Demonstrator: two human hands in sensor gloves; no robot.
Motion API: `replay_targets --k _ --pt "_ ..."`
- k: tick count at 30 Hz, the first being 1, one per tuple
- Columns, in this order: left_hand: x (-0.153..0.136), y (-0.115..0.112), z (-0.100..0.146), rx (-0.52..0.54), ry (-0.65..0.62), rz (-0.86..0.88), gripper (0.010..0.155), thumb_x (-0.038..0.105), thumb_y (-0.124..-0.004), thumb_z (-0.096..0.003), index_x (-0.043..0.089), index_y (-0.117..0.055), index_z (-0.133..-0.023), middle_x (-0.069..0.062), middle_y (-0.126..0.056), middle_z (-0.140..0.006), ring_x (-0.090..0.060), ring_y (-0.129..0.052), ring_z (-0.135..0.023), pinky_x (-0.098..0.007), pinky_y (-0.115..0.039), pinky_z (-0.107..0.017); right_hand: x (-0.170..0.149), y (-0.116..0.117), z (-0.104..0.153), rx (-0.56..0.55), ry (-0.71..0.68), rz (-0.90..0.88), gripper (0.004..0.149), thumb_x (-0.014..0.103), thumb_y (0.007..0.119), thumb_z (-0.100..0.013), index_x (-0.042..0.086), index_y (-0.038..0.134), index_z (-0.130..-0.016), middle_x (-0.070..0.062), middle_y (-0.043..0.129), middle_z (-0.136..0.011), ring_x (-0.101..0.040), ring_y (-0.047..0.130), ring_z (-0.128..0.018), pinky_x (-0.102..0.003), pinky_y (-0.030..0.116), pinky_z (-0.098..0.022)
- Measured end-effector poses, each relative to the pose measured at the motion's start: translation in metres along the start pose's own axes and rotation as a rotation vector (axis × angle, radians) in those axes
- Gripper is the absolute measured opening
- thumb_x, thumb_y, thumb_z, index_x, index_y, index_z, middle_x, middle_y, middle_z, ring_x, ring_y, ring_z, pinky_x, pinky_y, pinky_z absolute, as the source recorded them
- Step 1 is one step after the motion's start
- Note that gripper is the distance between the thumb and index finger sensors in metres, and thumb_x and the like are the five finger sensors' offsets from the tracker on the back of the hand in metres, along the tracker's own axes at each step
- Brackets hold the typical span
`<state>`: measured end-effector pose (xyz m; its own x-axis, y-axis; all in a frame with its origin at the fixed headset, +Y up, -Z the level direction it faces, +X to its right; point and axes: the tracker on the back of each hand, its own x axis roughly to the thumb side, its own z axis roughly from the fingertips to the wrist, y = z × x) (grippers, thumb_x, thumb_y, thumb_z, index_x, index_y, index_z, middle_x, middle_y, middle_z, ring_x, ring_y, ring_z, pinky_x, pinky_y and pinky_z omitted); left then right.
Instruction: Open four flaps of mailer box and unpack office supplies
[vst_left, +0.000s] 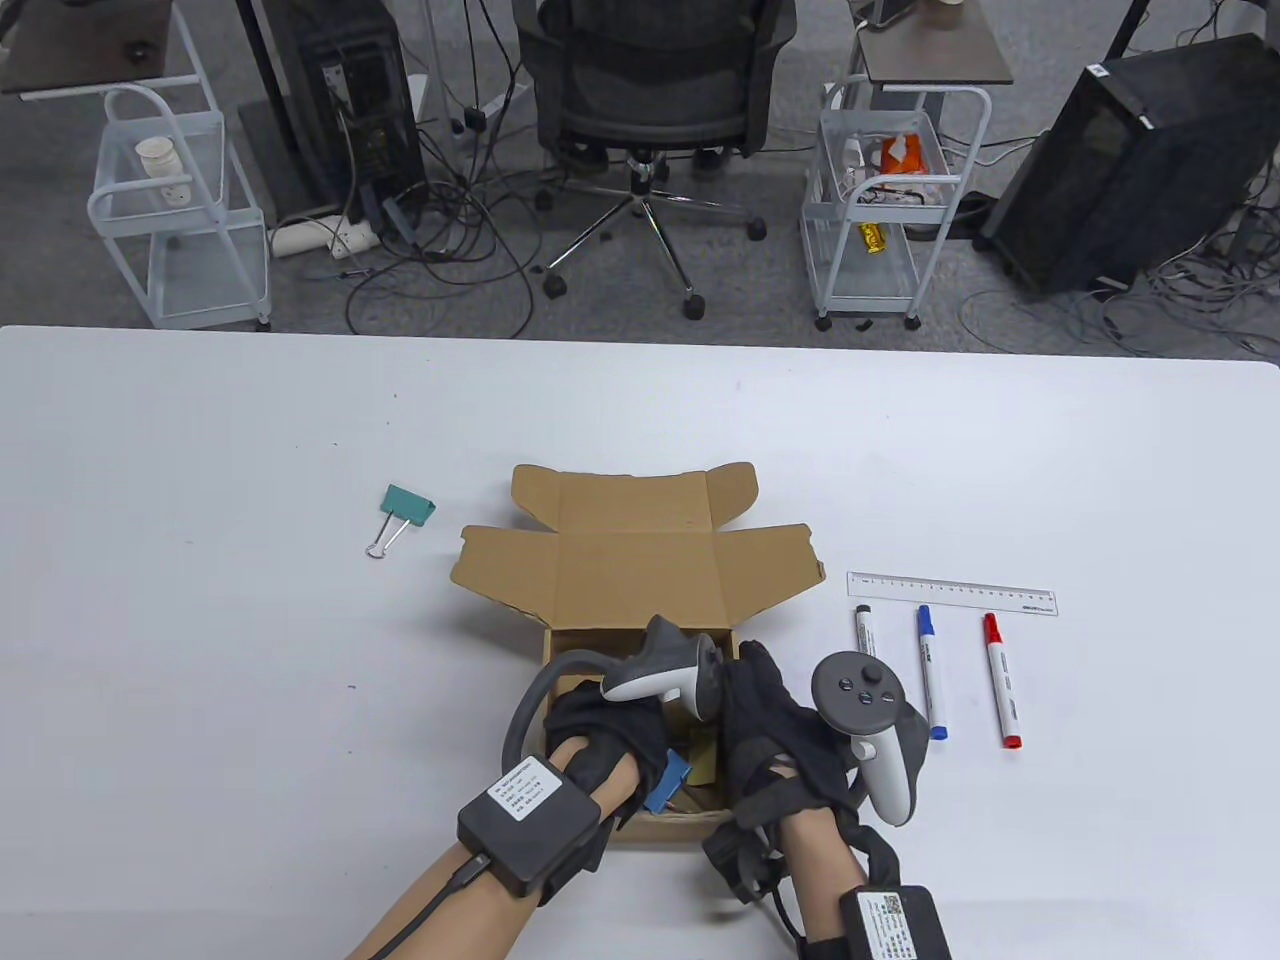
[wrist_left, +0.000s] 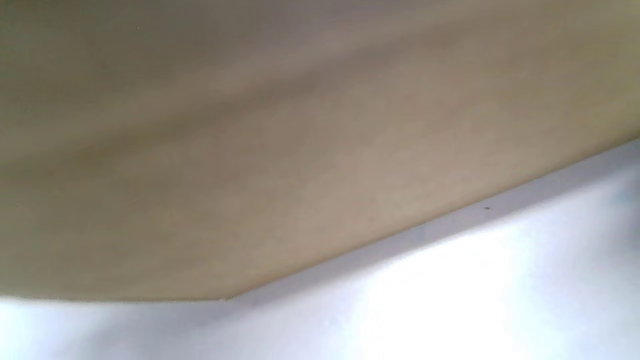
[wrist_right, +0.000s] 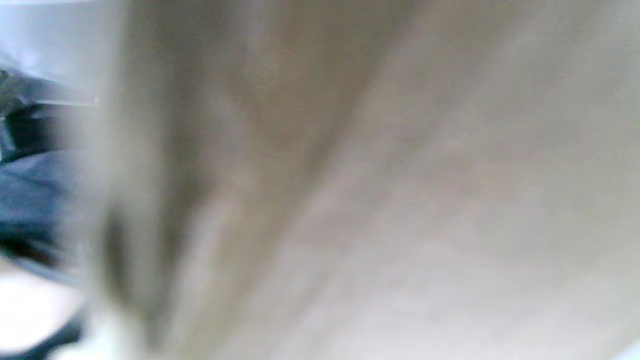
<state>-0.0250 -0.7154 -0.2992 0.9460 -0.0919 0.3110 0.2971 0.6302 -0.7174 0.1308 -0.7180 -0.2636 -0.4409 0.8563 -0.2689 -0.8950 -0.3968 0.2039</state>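
Teal binder clip (vst_left: 403, 513) lies far left on the table (vst_left: 200, 650), well apart from the box, already out.

Mailer box (vst_left: 640, 600) sits centre, near the table's front edge. Lid and side flaps are folded back flat and away from the person, tray open. Corrugated card: light, stiff along the panels, soft at the creases. My read is it will slide on the smooth tabletop if pulled one-handed, so brace a side wall while lifting things out.

Left hand (vst_left: 610, 740) is down inside the tray on its left side. Fingers are hidden under the tracker and glove; cannot tell if they grip anything. Its wrist view shows only blurred card right against the lens, plus a strip of table.

A blue item (vst_left: 668, 781) and something yellowish (vst_left: 700, 765) show between the hands inside the box, too covered to identify. Probably small and light; pinch at an exposed edge rather than scoop.

Right hand (vst_left: 770, 740) is over the tray's right wall, fingers reaching in; whether curled or straight, cannot tell. Its wrist view is blurred card too.

Right of the box, already unpacked: clear ruler (vst_left: 952, 593), with three markers side by side just below it, black-capped (vst_left: 866, 630), blue (vst_left: 932, 672), red (vst_left: 1001, 681).

Judgement: flaps done, unpacking partway through.
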Motion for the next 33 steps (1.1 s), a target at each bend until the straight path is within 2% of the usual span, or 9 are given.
replay_targets --k 7,24,33 --pt "-0.003 0.006 0.011 0.049 -0.032 0.031 0.062 0.036 -0.070 -0.0617 0.003 -0.045 -0.108 -0.024 -0.059 -0.106 -0.045 -0.083 -0.089 -0.057 -0.070 -0.069 0.000 0.000 0.000 0.001 0.001 -0.002 0.068 0.044 0.041 -0.065 0.000 0.030 -0.116 -0.039 0.047 -0.118 -0.068 0.063 -0.094 -0.074 0.059 -0.067" --pt "-0.009 0.031 0.064 0.184 -0.126 0.093 0.061 0.034 -0.071 -0.0608 0.000 -0.050 -0.107 -0.025 -0.066 -0.104 -0.044 -0.089 -0.086 -0.057 -0.076 -0.066 0.000 0.000 0.000 0.001 0.002 -0.003 0.068 0.044 0.042 -0.065 0.000 0.030 -0.116 -0.039 0.047 -0.118 -0.068 0.063 -0.094 -0.074 0.059 -0.067" --pt "-0.034 0.055 0.100 0.269 -0.172 0.188 0.060 0.034 -0.072 -0.0608 0.001 -0.051 -0.106 -0.025 -0.067 -0.103 -0.044 -0.090 -0.085 -0.057 -0.076 -0.066 -0.001 0.000 0.000 0.002 0.005 -0.008 0.068 0.044 0.042 -0.065 0.000 0.030 -0.116 -0.039 0.047 -0.118 -0.067 0.062 -0.094 -0.074 0.059 -0.067"
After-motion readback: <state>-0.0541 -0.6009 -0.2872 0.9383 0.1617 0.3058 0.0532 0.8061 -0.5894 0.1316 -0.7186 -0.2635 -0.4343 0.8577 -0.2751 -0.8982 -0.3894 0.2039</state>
